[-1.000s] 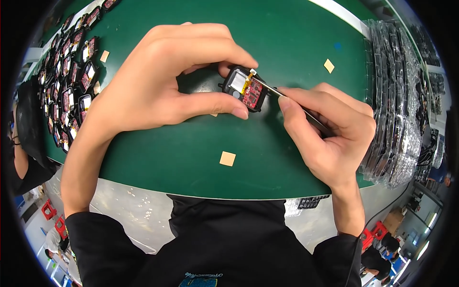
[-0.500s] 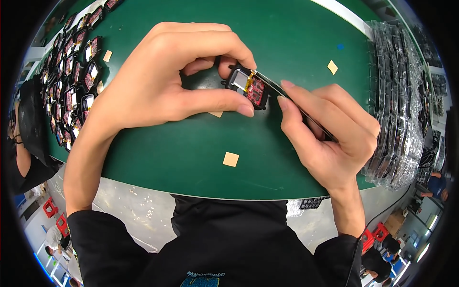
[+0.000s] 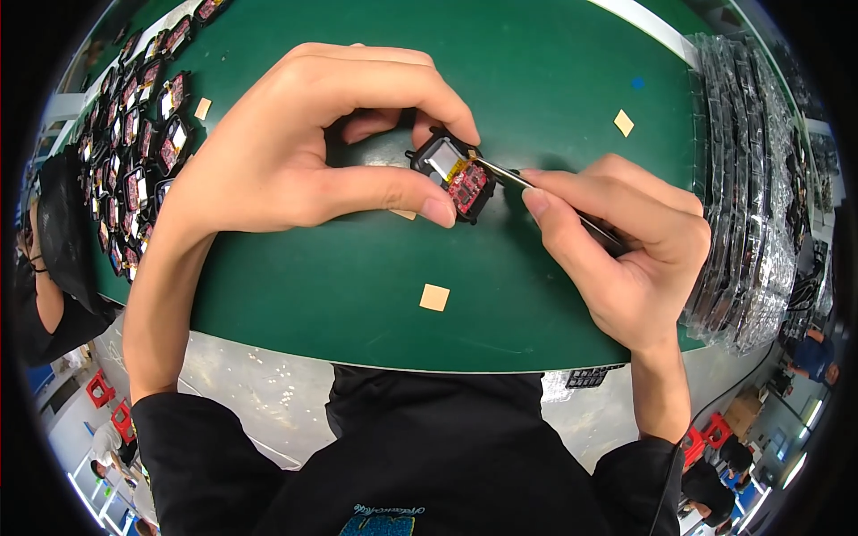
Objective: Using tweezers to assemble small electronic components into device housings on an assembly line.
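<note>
Between the thumb and fingers of my left hand (image 3: 331, 134) is a small black device housing (image 3: 471, 198), tilted above the table. Its open face shows a red circuit board, a silver battery-like block and a strip of yellow tape. My right hand (image 3: 617, 232) pinches a pair of slim metal tweezers (image 3: 514, 177). Their tips touch the housing's upper right part, beside the yellow tape and close to my left fingertips. Whether the tips grip anything there is too small to tell.
Several similar open housings (image 3: 134, 183) cover the green table's (image 3: 340, 295) left side. Stacked trays in clear plastic (image 3: 737, 196) stand along the right. Small tan squares (image 3: 434, 297) lie scattered about. A person's arm (image 3: 49, 295) is at the far left edge.
The housing has turned slightly in my left hand, and its lower end has shifted left. My right hand has lowered the tweezers, whose tips now sit a little lower on the housing.
</note>
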The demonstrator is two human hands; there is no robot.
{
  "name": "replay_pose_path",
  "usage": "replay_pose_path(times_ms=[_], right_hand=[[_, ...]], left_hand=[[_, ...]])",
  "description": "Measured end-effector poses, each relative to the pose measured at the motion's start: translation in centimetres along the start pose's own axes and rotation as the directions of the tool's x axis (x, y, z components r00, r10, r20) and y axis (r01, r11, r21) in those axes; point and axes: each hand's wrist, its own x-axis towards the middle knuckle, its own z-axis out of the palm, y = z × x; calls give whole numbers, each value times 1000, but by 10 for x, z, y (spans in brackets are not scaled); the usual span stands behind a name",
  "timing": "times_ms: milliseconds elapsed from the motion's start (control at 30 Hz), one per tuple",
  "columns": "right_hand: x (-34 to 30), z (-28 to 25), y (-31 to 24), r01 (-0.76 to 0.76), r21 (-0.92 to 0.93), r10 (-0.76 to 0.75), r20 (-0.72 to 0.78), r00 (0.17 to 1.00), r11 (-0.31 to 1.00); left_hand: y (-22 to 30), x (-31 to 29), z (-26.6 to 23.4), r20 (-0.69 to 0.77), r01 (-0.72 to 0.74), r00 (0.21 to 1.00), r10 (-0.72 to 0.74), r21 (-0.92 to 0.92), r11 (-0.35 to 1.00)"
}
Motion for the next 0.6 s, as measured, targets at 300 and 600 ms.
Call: replay_pose_path(times_ms=[300, 600], right_hand=[[2, 2, 1, 30, -2, -30, -11, 999, 1000], [1, 1, 0, -7, 6, 7, -1, 1000, 1000]], left_hand=[[2, 1, 2, -7, -31, 1000, 31, 18, 999], [2, 1, 2, -7, -49, 999, 49, 23, 999]])
